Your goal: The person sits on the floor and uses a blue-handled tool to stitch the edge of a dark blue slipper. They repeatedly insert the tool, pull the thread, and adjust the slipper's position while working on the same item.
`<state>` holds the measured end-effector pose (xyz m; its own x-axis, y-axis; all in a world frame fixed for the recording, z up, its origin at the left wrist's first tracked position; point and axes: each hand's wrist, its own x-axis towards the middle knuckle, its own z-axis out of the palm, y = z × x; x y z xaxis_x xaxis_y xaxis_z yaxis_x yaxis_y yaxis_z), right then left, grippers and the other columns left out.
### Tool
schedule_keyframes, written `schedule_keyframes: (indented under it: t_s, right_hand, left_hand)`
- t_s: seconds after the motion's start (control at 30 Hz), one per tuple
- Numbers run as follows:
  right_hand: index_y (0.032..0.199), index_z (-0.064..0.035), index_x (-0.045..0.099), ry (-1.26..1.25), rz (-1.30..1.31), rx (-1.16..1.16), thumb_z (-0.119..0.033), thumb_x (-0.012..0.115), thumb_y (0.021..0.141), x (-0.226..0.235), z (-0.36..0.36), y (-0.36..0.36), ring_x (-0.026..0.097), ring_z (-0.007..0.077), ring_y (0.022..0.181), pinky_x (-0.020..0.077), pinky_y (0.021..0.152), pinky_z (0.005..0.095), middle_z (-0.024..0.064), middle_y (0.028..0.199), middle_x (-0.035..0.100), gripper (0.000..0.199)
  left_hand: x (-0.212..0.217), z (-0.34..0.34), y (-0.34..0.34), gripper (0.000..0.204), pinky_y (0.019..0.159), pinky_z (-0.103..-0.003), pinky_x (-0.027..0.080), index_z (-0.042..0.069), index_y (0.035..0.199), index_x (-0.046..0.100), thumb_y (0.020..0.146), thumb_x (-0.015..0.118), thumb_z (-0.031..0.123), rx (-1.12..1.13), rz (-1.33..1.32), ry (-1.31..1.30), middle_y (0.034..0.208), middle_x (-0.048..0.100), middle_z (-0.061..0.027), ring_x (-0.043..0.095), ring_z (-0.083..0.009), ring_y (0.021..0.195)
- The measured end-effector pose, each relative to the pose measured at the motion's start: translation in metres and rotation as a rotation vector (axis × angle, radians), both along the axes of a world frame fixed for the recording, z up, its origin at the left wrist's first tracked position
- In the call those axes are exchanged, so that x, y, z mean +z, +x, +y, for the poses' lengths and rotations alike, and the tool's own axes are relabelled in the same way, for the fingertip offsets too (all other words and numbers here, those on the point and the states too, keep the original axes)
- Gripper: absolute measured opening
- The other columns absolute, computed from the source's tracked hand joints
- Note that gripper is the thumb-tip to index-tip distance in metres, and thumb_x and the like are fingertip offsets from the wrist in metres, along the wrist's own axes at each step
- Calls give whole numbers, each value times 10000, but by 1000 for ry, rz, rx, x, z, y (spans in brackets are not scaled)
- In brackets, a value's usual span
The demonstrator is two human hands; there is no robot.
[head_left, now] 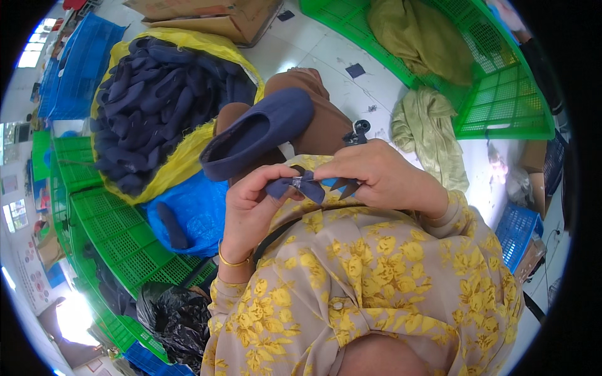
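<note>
My left hand [251, 203] pinches a small navy fabric bow [305, 187] in front of my lap. A pale, shiny bit shows at the bow's middle. My right hand [392, 178] is closed, its thumb and forefinger meeting the bow's right side. From that fist a dark tool [360, 128] sticks out, with a round end above and pointed dark pieces below; its kind is partly hidden by my fingers. A navy cloth slipper [276, 125] rests across my brown-trousered knees, just beyond my left hand.
To the left, a yellow sack [179, 153] brims with navy slippers [153, 94]. Below it, a blue plastic bag [200, 216] holds one dark piece. Green crates [119, 235] stand at left; another green crate [495, 103] with olive cloth is at right. A cardboard box [213, 19] lies ahead.
</note>
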<state>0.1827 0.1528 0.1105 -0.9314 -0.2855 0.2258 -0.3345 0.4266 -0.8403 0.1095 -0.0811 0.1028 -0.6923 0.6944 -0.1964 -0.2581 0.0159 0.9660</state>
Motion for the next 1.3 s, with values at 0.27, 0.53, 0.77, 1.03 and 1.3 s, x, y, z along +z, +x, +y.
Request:
schedule_keyframes:
  t_s: [0.27, 0.53, 0.77, 1.03, 1.3]
  right_hand:
    - [1064, -62, 629, -153, -1, -69, 117, 531, 661, -14, -14, 1, 639, 353, 822, 499, 687, 396, 139, 877, 651, 452]
    - [1066, -76, 628, -218, -54, -39, 129, 518, 661, -18, -19, 5, 645, 364, 842, 500, 691, 393, 155, 914, 660, 466]
    - [1105, -67, 650, -115, -92, 6, 131, 520, 652, -16, -10, 9, 655, 358, 878, 523, 738, 384, 169, 967, 674, 512]
    - [1081, -93, 650, -158, -99, -4, 116, 523, 664, -19, -17, 10, 649, 358, 850, 512, 689, 394, 156, 950, 671, 484]
    - [1059, -91, 617, -219, -133, -48, 97, 551, 727, -31, -21, 15, 669, 330, 870, 525, 731, 361, 130, 915, 679, 387]
  left_hand:
    - [-3, 0, 2, 191, 812, -264, 542, -34, 1089, 616, 898, 607, -51, 24, -37, 49, 1015, 653, -77, 654, -143, 895]
    - [-1, 0, 10, 175, 816, -285, 567, -37, 1068, 625, 894, 620, -44, 41, -93, 29, 1017, 656, -82, 661, -155, 906]
    - [-3, -4, 13, 175, 826, -299, 577, -35, 1082, 623, 908, 609, -25, 46, -199, 2, 1032, 659, -90, 671, -163, 913]
    - [0, -2, 16, 171, 811, -292, 580, -26, 1076, 637, 908, 606, -29, 51, -135, -55, 1007, 671, -91, 682, -160, 874]
    - [-4, -4, 19, 172, 792, -278, 577, -30, 1077, 634, 907, 608, -27, 70, -179, -56, 965, 684, -96, 681, -149, 850]
